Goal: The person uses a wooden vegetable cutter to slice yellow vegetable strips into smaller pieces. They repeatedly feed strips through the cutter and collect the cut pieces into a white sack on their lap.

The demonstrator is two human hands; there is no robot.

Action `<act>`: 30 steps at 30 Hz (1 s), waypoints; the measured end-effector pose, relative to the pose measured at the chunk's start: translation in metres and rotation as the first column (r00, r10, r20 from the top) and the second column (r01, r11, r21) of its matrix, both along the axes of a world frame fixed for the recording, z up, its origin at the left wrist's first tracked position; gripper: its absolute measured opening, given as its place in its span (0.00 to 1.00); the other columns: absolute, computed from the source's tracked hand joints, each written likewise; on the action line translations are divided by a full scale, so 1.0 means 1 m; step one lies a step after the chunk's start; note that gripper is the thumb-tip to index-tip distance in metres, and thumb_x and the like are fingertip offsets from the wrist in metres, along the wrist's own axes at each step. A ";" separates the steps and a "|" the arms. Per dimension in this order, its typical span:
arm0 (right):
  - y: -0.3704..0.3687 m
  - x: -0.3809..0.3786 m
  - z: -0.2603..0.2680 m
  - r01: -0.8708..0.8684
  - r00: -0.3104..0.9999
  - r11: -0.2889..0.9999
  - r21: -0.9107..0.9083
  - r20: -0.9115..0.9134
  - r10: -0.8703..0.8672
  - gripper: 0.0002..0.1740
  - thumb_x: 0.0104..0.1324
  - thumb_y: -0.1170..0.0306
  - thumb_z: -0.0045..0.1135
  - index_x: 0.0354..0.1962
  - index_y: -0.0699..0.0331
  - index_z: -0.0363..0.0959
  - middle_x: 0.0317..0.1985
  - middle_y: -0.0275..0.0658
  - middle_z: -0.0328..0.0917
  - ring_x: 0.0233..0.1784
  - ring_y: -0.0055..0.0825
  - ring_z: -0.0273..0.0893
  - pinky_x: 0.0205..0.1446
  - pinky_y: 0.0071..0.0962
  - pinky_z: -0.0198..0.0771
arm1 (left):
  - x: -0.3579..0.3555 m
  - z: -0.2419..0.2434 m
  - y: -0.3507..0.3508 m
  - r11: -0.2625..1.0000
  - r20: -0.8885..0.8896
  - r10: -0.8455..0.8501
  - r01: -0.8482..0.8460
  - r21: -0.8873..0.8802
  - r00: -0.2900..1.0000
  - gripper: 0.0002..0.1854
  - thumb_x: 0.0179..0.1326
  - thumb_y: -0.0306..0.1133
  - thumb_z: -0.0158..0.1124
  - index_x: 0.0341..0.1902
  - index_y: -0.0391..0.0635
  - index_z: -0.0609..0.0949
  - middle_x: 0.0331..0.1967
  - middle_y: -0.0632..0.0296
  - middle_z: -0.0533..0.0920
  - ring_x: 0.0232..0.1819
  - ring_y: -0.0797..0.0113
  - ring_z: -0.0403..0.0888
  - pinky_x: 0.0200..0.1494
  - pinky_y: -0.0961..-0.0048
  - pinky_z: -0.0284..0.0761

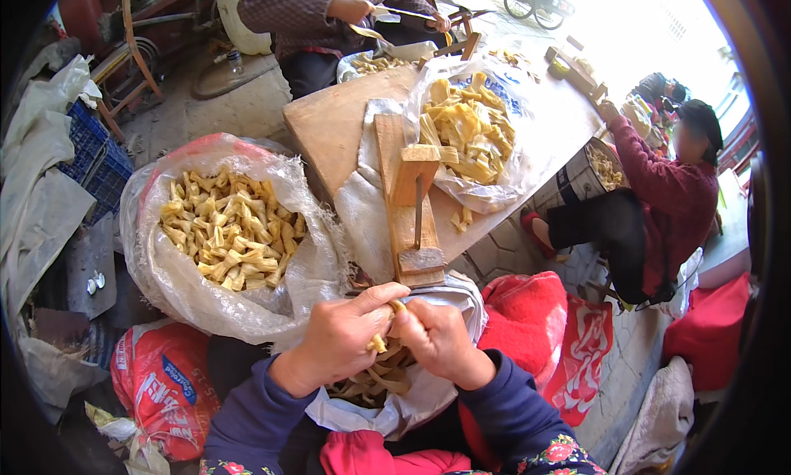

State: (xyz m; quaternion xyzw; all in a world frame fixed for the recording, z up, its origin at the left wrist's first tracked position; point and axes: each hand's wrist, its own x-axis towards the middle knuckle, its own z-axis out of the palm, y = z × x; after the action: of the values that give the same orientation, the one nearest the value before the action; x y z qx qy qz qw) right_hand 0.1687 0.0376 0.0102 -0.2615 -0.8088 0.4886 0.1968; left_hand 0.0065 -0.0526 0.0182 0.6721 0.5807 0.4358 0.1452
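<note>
A yellowish, flexible strip (377, 344) is pinched between my two hands above my lap. One end sticks out below the fingers of my left hand (340, 334). My right hand (440, 338) grips another part of the strip close by, thumb and fingers bent; most of it is hidden. Below the hands, a white bag (420, 407) holds loose pale-brown strips (371, 385). Just beyond them stands a wooden block stand (395, 228) with a thin upright metal piece (419, 212). At the left, an open woven sack (309, 302) is full of short knotted yellow pieces (238, 237).
A clear plastic bag (460, 194) of folded yellow strips (473, 126) lies on the board table (334, 113). A person (321, 24) across it stretches a strip. Another person (664, 197) sits at the right beside a bucket (562, 181). A blue crate (93, 160) stands left.
</note>
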 end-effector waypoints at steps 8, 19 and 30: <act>0.014 0.016 0.010 -0.246 0.966 0.400 -0.883 -0.190 0.174 0.32 0.68 0.41 0.51 0.29 0.65 0.75 0.20 0.27 0.66 0.19 0.12 0.49 0.23 0.17 0.42 | -0.016 0.006 -0.010 0.990 0.744 0.056 -0.136 0.047 0.666 0.12 0.63 0.30 0.63 0.30 0.30 0.82 0.42 0.48 0.83 0.34 0.66 0.83 0.39 0.73 0.78; 0.011 0.006 0.012 -0.085 0.995 0.489 -0.868 -0.047 0.089 0.24 0.74 0.53 0.50 0.28 0.65 0.75 0.18 0.22 0.61 0.20 0.10 0.50 0.24 0.18 0.45 | -0.013 -0.014 -0.002 0.881 0.974 0.110 0.435 -0.187 0.197 0.15 0.58 0.25 0.70 0.48 0.38 0.78 0.36 0.62 0.83 0.37 0.75 0.82 0.38 0.79 0.76; 0.032 0.012 0.014 0.234 0.934 0.919 -0.316 -0.190 -0.303 0.09 0.62 0.71 0.68 0.30 0.68 0.78 0.22 0.25 0.72 0.25 0.13 0.67 0.27 0.18 0.62 | 0.004 -0.008 0.018 0.980 0.868 0.191 -0.042 -0.193 0.459 0.05 0.61 0.25 0.62 0.40 0.39 0.79 0.32 0.65 0.81 0.32 0.79 0.78 0.36 0.81 0.74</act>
State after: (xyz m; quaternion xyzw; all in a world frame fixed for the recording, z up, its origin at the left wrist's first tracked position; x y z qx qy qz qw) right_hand 0.1802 0.0699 0.0239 -0.3370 -0.6559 0.5967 0.3164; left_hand 0.0109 -0.0344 0.0104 0.2972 0.4969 0.6854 0.4416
